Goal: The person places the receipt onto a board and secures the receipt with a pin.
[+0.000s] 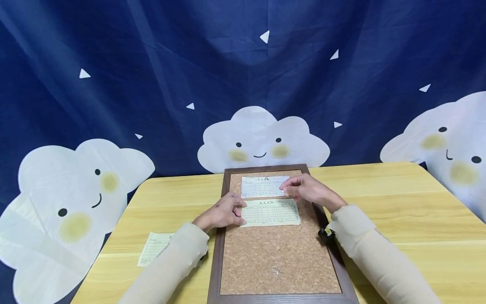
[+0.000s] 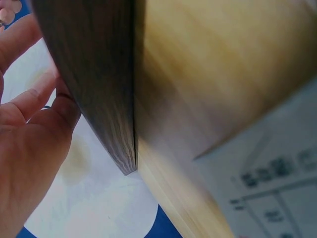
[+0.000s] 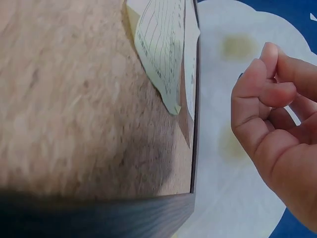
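A white printed slip lies near the far end of a cork board, with a pale green printed slip just below it. My left hand reaches over the board's left side, thumb and fingers spread at the green slip's left edge. At the white slip's right end is my right hand. Its thumb and finger tips come together; whether something tiny sits between them is unclear. From the right wrist, the green slip's near corner looks curled, and the right fingers appear apart from both slips.
Another pale slip lies on the wooden table left of the board, partly behind my left sleeve. A dark wooden frame borders the cork. Behind the table hangs a blue curtain with white clouds. The cork has a pale mark.
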Demonstrator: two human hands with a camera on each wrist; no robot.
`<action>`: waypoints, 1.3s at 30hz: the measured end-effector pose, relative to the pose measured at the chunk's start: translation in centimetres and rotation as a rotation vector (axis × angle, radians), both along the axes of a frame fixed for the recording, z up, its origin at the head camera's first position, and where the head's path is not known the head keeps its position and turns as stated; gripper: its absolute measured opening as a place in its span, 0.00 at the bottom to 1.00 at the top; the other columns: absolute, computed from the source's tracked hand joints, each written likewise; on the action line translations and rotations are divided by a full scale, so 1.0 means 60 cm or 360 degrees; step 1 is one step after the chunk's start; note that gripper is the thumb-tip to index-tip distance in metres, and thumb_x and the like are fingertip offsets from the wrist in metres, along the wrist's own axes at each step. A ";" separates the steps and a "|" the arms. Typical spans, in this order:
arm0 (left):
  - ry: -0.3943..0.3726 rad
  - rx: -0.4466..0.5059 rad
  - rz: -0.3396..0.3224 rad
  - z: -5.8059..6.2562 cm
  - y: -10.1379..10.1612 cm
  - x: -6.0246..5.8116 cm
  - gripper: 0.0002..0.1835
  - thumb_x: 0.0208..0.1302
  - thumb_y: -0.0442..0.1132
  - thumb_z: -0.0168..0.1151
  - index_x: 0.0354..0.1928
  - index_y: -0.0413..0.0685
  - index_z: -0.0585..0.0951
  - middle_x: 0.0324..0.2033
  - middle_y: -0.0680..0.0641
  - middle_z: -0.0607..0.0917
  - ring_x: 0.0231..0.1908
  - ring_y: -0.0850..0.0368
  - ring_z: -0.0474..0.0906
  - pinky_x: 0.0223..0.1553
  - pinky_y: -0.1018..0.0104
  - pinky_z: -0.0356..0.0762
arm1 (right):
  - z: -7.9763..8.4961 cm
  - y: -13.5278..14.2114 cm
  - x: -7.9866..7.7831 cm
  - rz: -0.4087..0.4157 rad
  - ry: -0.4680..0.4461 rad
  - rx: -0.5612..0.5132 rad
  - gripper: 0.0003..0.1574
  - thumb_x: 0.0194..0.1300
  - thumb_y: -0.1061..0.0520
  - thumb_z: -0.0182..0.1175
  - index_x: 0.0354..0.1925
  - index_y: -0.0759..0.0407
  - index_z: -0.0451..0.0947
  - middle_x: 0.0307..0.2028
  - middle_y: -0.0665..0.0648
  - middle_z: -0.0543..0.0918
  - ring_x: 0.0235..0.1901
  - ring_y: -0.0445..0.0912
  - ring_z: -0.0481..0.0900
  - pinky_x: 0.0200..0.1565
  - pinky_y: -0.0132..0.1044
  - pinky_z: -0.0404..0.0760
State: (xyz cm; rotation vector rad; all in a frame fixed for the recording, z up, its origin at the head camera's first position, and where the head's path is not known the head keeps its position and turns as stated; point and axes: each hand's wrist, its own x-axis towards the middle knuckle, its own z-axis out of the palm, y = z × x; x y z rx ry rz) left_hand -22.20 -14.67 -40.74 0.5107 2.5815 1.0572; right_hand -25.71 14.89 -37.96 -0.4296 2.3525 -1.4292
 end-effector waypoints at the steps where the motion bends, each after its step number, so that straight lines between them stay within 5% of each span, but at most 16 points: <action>1: -0.0001 0.0003 -0.0002 0.000 0.000 0.000 0.26 0.53 0.28 0.76 0.55 0.34 0.80 0.49 0.46 0.70 0.35 0.59 0.74 0.52 0.58 0.70 | 0.001 -0.002 0.000 0.0003 -0.0004 0.0002 0.16 0.73 0.61 0.57 0.53 0.71 0.80 0.43 0.64 0.83 0.42 0.52 0.79 0.42 0.48 0.81; 16: 0.0017 -0.0004 0.0002 -0.001 -0.001 0.002 0.25 0.52 0.29 0.76 0.54 0.35 0.80 0.48 0.47 0.71 0.35 0.59 0.73 0.52 0.58 0.69 | -0.002 -0.025 -0.004 0.0034 -0.0079 -0.0077 0.14 0.71 0.66 0.57 0.50 0.74 0.80 0.30 0.56 0.81 0.29 0.46 0.74 0.34 0.40 0.77; 39: 0.0021 -0.0015 -0.0006 0.000 -0.002 0.001 0.25 0.53 0.29 0.76 0.54 0.35 0.80 0.49 0.46 0.71 0.35 0.60 0.73 0.54 0.58 0.69 | -0.001 -0.053 -0.010 0.0006 -0.0208 -0.0049 0.14 0.72 0.65 0.56 0.51 0.71 0.80 0.37 0.61 0.82 0.38 0.53 0.77 0.39 0.42 0.80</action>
